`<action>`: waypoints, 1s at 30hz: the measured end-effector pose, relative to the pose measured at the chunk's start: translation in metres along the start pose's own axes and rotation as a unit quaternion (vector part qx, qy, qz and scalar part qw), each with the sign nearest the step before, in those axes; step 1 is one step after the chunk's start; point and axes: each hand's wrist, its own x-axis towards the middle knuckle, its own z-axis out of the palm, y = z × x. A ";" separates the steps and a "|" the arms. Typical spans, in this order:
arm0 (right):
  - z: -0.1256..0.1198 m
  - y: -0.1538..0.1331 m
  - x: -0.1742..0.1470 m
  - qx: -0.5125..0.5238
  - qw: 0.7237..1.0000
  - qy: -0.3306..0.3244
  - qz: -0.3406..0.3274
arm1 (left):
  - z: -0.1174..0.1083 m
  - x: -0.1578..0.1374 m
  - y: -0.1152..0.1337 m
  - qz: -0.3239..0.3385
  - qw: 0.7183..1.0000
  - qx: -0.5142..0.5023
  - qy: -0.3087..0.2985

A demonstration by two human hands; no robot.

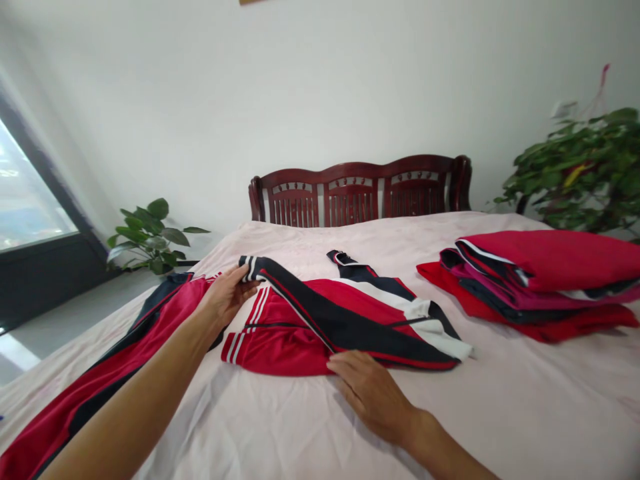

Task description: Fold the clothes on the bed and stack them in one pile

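Note:
A red, navy and white tracksuit jacket [293, 337] lies on the bed with its zip front facing up. One navy sleeve is folded across the body, and white stripes mark its cuff. My left hand [227, 293] is closed on that cuff, between thumb and fingers, slightly above the bed. My right hand [375, 397] has its fingers stretched out, the tips touching the sleeve and the jacket's near edge. The other sleeve [353, 267] reaches away toward the headboard, its end bent over. The white collar part lies at the right.
Folded red, pink and navy clothes [545, 263] form a pile to the right. Red and navy track trousers [130, 353] stretch along the left, partly behind my left forearm. A pink sheet [280, 427] covers the bed. Beyond stands a dark wooden headboard [350, 193], with potted plants [150, 237] either side.

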 end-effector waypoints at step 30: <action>0.019 0.012 -0.036 -0.110 0.984 -0.071 0.121 | -0.044 -0.002 -0.049 -0.054 0.995 0.009 0.083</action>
